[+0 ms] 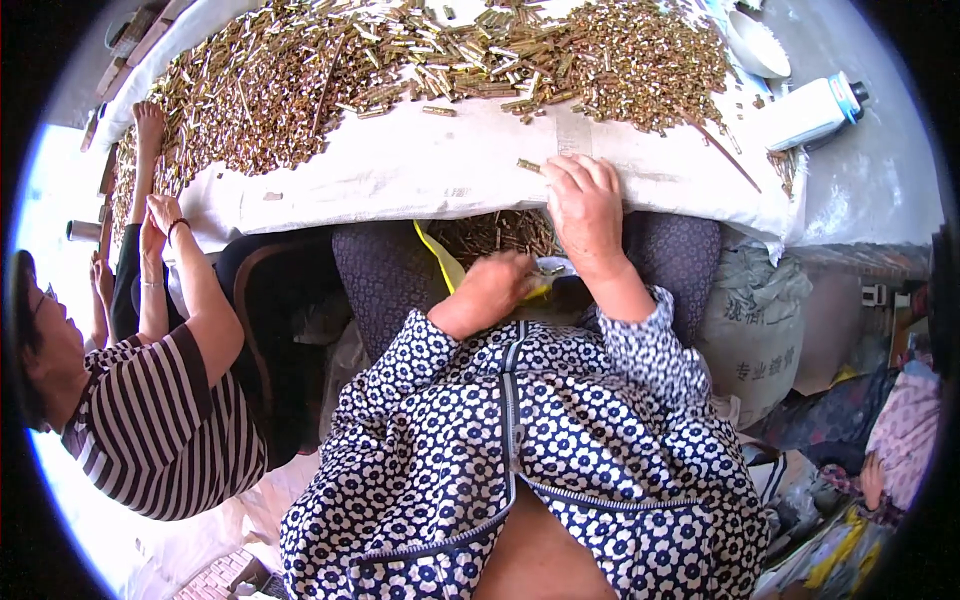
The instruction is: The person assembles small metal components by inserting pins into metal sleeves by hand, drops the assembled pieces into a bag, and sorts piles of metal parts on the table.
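My right hand (583, 208) rests on the near edge of the cloth-covered table. Its fingers are bent and closed, and a short brass-coloured rod (528, 166) sticks out to the left at the fingertips. Lower, over my lap, my left hand (492, 290) is curled closed and slightly blurred; what it holds, if anything, cannot be made out. Beyond it, between my knees, a yellow-rimmed container (437, 252) holds many small brown and brass-coloured pieces (500, 232). A large heap of similar small pieces (270, 90) and longer rods (480, 55) covers the far part of the table.
A person in a striped shirt (170, 420) sits at the left, hands at the table. At the right lie a thin stick (722, 153), a white bottle (815, 110) and a white bowl (757, 45). A full sack (750, 330) stands beside my right knee; another person (905, 425) is behind it.
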{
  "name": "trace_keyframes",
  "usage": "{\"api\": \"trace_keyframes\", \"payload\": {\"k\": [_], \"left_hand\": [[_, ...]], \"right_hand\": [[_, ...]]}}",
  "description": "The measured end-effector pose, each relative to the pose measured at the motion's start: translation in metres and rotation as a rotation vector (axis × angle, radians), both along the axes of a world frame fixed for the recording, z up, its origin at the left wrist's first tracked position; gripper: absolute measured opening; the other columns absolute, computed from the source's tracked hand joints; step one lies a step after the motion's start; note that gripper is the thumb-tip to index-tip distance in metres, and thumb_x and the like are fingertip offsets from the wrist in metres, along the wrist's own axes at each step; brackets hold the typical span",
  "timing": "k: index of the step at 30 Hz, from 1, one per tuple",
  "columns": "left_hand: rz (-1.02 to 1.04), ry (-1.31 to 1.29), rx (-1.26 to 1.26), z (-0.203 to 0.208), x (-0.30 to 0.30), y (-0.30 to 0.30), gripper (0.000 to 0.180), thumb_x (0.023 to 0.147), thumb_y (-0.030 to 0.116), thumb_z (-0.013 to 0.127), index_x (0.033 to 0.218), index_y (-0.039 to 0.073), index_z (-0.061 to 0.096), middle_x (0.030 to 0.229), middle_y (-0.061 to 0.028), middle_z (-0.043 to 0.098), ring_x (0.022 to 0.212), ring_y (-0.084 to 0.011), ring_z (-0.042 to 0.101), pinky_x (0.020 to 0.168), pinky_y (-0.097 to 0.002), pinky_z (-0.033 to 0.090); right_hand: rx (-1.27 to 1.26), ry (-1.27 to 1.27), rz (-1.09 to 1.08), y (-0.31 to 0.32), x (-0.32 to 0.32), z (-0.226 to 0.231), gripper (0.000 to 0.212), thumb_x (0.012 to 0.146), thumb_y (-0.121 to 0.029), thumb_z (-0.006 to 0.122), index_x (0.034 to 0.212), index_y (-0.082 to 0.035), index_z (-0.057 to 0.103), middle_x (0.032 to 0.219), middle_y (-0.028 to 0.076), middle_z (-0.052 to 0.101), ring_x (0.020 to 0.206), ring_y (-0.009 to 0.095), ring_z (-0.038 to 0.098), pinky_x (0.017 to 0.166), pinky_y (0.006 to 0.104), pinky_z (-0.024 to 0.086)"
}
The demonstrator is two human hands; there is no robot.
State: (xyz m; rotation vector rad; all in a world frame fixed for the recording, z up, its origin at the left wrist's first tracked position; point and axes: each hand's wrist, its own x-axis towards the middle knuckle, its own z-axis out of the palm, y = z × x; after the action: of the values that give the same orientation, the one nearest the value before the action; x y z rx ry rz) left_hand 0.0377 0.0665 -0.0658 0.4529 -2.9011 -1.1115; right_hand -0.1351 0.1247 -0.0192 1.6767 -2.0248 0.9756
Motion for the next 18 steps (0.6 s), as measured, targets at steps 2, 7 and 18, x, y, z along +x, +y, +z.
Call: {"api": "trace_keyframes", "payload": {"k": [2, 7, 18], "left_hand": [[-0.137, -0.002, 0.199, -0.008, 0.008, -0.005, 0.028, 0.089, 0.024, 0.055, 0.104, 0.0, 0.059, 0.099, -0.022, 0.062, 0.09, -0.0377, 0.061, 0.077, -0.0446, 0.049], [-0.108, 0.072, 0.229, -0.026, 0.005, 0.006, 0.028, 0.09, 0.023, 0.054, 0.105, 0.001, 0.059, 0.096, -0.0227, 0.062, 0.091, -0.0378, 0.06, 0.077, -0.0449, 0.049], [-0.028, 0.154, 0.247, 0.0, 0.015, 0.004, 0.024, 0.09, 0.02, 0.054, 0.102, -0.001, 0.058, 0.093, -0.0228, 0.061, 0.088, -0.0395, 0.059, 0.076, -0.0451, 0.047]], "right_hand": [[0.11, 0.038, -0.095, -0.002, 0.006, 0.009, 0.025, 0.074, -0.004, 0.067, 0.099, -0.006, 0.064, 0.103, 0.009, 0.064, 0.098, 0.028, 0.058, 0.086, 0.0385, 0.047], [0.019, -0.083, -0.009, -0.009, -0.002, -0.009, 0.023, 0.073, -0.005, 0.069, 0.095, -0.006, 0.064, 0.098, 0.008, 0.065, 0.094, 0.028, 0.059, 0.084, 0.0371, 0.048], [-0.052, -0.37, 0.231, 0.006, 0.014, 0.013, 0.015, 0.073, 0.003, 0.067, 0.086, -0.003, 0.061, 0.088, 0.009, 0.064, 0.084, 0.028, 0.062, 0.074, 0.036, 0.05]]}}
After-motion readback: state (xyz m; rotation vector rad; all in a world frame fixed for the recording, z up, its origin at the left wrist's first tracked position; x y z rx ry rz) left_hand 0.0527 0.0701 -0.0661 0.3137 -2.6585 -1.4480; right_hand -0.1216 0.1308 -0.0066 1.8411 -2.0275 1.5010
